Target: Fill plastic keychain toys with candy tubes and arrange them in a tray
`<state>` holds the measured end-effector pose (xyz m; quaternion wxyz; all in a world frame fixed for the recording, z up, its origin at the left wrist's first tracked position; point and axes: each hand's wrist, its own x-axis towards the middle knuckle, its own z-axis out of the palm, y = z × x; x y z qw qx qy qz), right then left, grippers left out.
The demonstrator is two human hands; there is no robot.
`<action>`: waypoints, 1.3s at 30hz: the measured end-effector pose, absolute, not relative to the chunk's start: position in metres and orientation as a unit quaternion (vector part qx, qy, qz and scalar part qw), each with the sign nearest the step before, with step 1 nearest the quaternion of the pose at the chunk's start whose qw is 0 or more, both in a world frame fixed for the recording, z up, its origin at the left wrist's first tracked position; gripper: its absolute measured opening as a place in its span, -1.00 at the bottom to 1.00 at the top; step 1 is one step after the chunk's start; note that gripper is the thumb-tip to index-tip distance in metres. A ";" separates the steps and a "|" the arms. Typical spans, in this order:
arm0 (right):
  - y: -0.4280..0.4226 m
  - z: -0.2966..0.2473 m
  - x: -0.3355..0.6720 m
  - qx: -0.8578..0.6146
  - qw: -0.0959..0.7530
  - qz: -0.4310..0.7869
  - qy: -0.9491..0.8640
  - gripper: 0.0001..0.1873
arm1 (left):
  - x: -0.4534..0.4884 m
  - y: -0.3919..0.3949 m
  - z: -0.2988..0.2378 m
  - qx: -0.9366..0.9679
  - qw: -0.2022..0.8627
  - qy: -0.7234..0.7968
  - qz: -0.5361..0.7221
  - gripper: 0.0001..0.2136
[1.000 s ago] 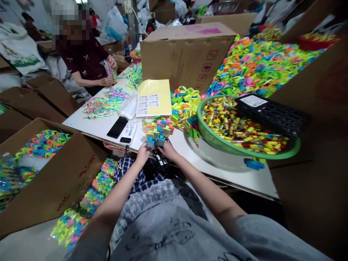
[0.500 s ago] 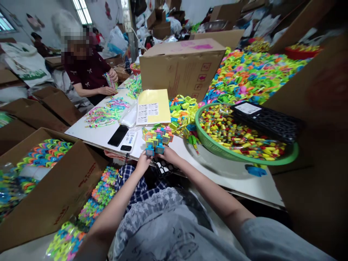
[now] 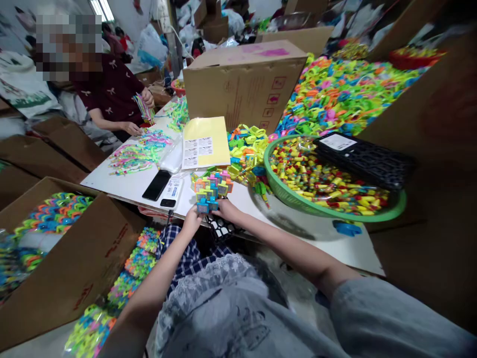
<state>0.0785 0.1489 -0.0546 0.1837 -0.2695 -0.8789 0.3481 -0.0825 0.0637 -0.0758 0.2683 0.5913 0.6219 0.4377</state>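
Note:
At the table's near edge my left hand (image 3: 192,219) and my right hand (image 3: 226,209) grip a cluster of colourful plastic toy watches (image 3: 212,190) from either side. Blue watches are at the near end, with yellow, orange and pink ones behind. Both hands have their fingers closed on the bunch, partly hidden by it. Just below the hands, over my lap, is a black tray with light round spots (image 3: 220,227). A black phone (image 3: 157,185) and a white labelled box (image 3: 173,189) lie left of the watches. Behind them is a yellow sheet with printed labels (image 3: 206,144).
A green basket (image 3: 335,211) of small yellow-and-red pieces stands right, a black tray stack (image 3: 357,159) on its rim. A cardboard box (image 3: 242,89) stands behind, beside a heap of colourful watches (image 3: 343,99). At left, a co-worker (image 3: 112,94) handles thin strips; an open carton (image 3: 85,258) is nearer.
The view has shifted slightly, so the table things sit a little further left. My hands keep their hold on the watches. The co-worker's near hand has moved slightly away from the held strips.

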 end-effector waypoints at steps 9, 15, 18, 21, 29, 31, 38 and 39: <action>0.152 -0.042 0.080 -0.238 0.143 0.355 -0.893 -0.89 | -0.077 0.059 -0.073 0.606 0.249 0.633 0.413 -0.88; 0.144 -0.049 0.083 -0.310 0.100 0.293 -0.899 -0.83 | -0.070 0.059 -0.082 0.594 0.222 0.652 0.416 -0.80; 0.140 -0.046 0.085 -0.346 0.055 0.238 -0.906 -0.79 | -0.068 0.057 -0.087 0.583 0.214 0.661 0.420 -0.77; 0.139 -0.038 0.082 -0.362 0.027 0.207 -0.908 -0.77 | -0.069 0.057 -0.091 0.577 0.209 0.670 0.419 -0.77; 0.129 -0.025 0.107 -0.402 0.090 0.279 -0.867 -0.73 | -0.070 0.056 -0.090 0.593 0.197 0.667 0.406 -0.80; 0.130 -0.031 0.137 -0.477 0.167 0.272 -0.819 -0.72 | -0.071 0.055 -0.090 0.596 0.199 0.663 0.406 -0.79; 0.149 -0.062 0.216 -0.647 0.229 0.123 -0.716 -0.60 | -0.069 0.055 -0.095 0.582 0.192 0.675 0.410 -0.82; 0.151 -0.063 0.218 -0.648 0.221 0.131 -0.717 -0.63 | -0.067 0.056 -0.096 0.579 0.188 0.678 0.412 -0.82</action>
